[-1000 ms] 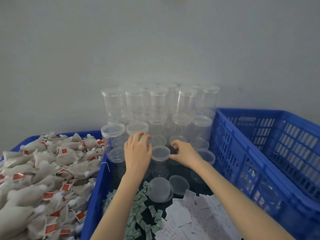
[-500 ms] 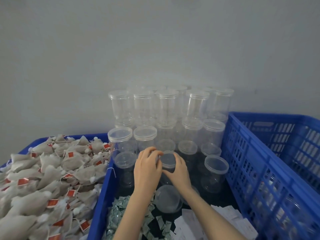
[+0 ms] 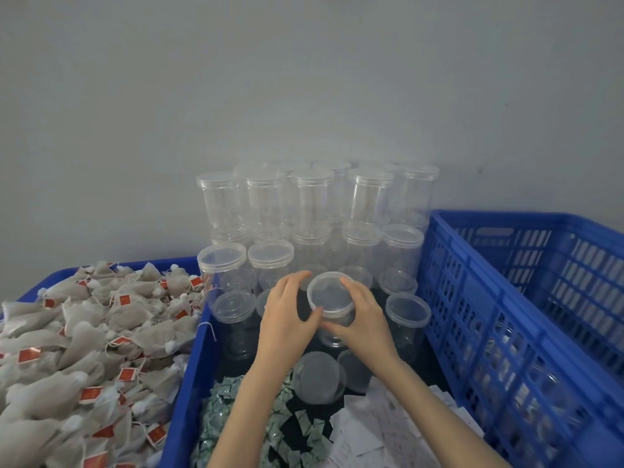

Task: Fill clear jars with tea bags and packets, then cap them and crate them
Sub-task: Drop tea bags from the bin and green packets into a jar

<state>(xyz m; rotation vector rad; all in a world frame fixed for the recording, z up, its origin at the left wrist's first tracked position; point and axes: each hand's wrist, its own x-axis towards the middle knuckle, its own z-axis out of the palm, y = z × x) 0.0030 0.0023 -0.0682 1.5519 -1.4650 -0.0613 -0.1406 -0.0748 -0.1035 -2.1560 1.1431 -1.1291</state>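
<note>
At 6 o'clock, green packets [image 3: 270, 430] and white slips [image 3: 381, 434] lie in your middle crate [image 3: 184, 393]. At centre, your left hand [image 3: 287, 319] and right hand [image 3: 363, 320] both clasp one capped clear jar [image 3: 332, 298]. Stacked jars [image 3: 304, 204] stand at 12 o'clock, tea bags [image 3: 84, 349] at 9 o'clock.

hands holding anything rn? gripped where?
Both hands, left hand and right hand, grip one capped clear plastic jar just under its lid, on opposite sides.

My left hand [image 3: 287, 319] and right hand [image 3: 364, 319] are bare, and both forearms are uncovered, with no sleeves in view.
</note>
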